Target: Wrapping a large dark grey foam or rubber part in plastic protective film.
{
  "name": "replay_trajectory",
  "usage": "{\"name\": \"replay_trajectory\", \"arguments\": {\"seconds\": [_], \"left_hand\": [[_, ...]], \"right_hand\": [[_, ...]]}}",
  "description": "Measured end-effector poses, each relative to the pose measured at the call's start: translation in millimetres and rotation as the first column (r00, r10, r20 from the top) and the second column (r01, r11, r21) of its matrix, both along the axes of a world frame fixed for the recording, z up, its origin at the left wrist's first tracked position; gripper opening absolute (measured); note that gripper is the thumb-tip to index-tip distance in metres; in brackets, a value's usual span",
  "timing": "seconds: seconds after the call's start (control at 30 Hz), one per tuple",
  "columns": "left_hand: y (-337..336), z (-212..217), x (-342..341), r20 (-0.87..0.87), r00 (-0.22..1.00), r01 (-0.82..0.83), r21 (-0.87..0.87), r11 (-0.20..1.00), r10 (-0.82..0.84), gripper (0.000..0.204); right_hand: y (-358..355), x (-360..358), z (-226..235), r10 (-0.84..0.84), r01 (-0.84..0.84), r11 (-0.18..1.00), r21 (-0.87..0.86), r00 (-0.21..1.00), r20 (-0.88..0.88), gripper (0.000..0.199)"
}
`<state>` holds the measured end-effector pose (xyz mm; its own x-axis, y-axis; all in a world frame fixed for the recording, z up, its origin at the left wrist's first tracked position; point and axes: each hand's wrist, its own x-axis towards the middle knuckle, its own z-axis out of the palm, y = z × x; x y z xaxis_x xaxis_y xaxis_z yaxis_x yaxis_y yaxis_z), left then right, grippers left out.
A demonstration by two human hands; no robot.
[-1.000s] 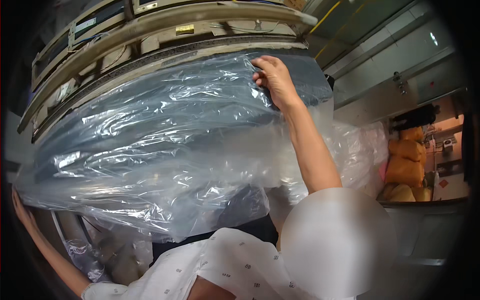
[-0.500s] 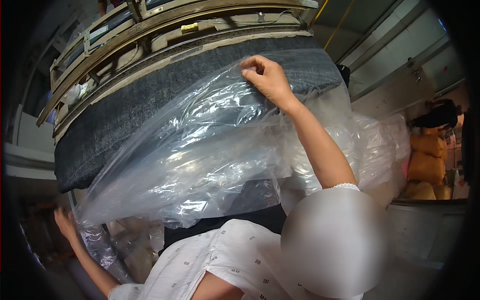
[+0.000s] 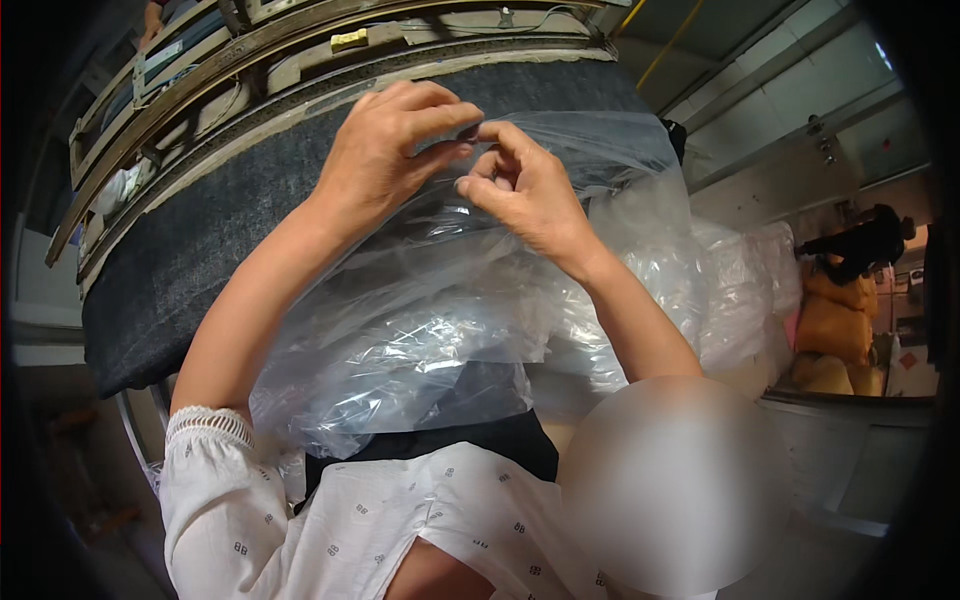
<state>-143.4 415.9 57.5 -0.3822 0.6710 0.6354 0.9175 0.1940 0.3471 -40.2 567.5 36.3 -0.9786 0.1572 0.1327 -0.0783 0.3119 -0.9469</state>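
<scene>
A large dark grey fabric-covered panel (image 3: 200, 250) lies across the view in front of me, partly draped with clear plastic film (image 3: 430, 330). My left hand (image 3: 395, 150) and my right hand (image 3: 525, 185) meet above the panel's middle. Both pinch the upper edge of the film between thumb and fingers, fingertips almost touching. The film hangs crumpled from my hands down toward my chest and bunches to the right.
Wooden frames (image 3: 250, 50) run along the far side of the panel. More crumpled plastic (image 3: 740, 290) is piled at the right. Yellow sacks (image 3: 835, 325) and a person in dark clothes (image 3: 860, 245) are at the far right. A grey wall with pipes (image 3: 800, 110) stands behind.
My left hand came up from the lower left to join my right hand at the film's edge. The film has gathered toward the middle, baring more of the grey panel's left part.
</scene>
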Motion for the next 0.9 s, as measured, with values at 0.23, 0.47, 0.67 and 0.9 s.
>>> {"name": "replay_trajectory", "arguments": {"seconds": [0.23, 0.47, 0.67, 0.9], "left_hand": [[12, -40, 8, 0.433, 0.878, 0.107, 0.239, 0.965, -0.204, 0.013], [13, -49, 34, 0.751, 0.415, -0.087, 0.595, 0.799, -0.513, 0.011], [-39, -33, 47, 0.866, 0.412, -0.634, 0.496, 0.593, -0.284, 0.015], [-271, -68, -3, 0.726, 0.681, -0.64, 0.529, 0.557, 0.093, 0.017]], "right_hand": [[21, 18, 27, 0.166, -0.067, 0.932, -0.356, 0.953, 0.253, 0.029], [51, 7, 15, 0.1, 0.138, 0.735, 0.664, 0.946, -0.307, 0.013], [-15, 37, -3, 0.269, -0.122, 0.808, 0.576, 0.947, -0.177, 0.018], [43, 136, -95, 0.184, -0.3, 0.531, 0.793, 0.954, 0.237, 0.009]]}}
